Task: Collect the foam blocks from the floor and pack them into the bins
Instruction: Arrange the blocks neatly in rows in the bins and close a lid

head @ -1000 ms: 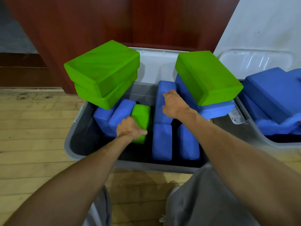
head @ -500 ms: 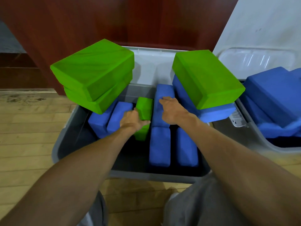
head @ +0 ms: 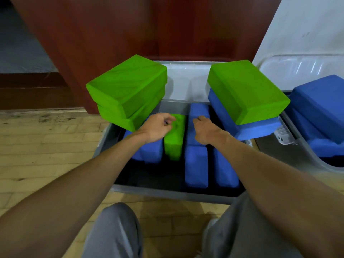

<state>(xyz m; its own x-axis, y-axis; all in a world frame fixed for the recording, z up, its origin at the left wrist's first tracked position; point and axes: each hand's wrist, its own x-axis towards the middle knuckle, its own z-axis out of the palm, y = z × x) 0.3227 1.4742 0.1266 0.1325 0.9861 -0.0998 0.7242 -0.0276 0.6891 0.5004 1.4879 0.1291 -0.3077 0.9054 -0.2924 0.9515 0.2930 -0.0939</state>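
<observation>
A grey bin (head: 167, 192) on the floor holds several blue foam blocks on edge and one green block (head: 174, 144) upright between them. My left hand (head: 158, 128) is at the green block's far top end, fingers curled against it. My right hand (head: 205, 131) lies on the upright blue block (head: 199, 110) beside it, thumb on top and fingers curled down its right side, tips hidden. Two stacked green blocks (head: 126, 90) rest on the bin's left rim. Another green block (head: 245, 90) lies on a blue one (head: 258, 128) at the right rim.
A second bin (head: 305, 148) at the right is filled with blue blocks (head: 320, 103). Clear lids (head: 305, 69) lean behind both bins. A dark red wooden panel (head: 130, 34) stands behind. Wood floor (head: 46, 146) stretches left. My grey-trousered knees (head: 115, 231) are at the bottom.
The green block went from tilted to upright in the slot between the blue blocks. My left hand slid to its far end, and my right hand drew back along the blue block.
</observation>
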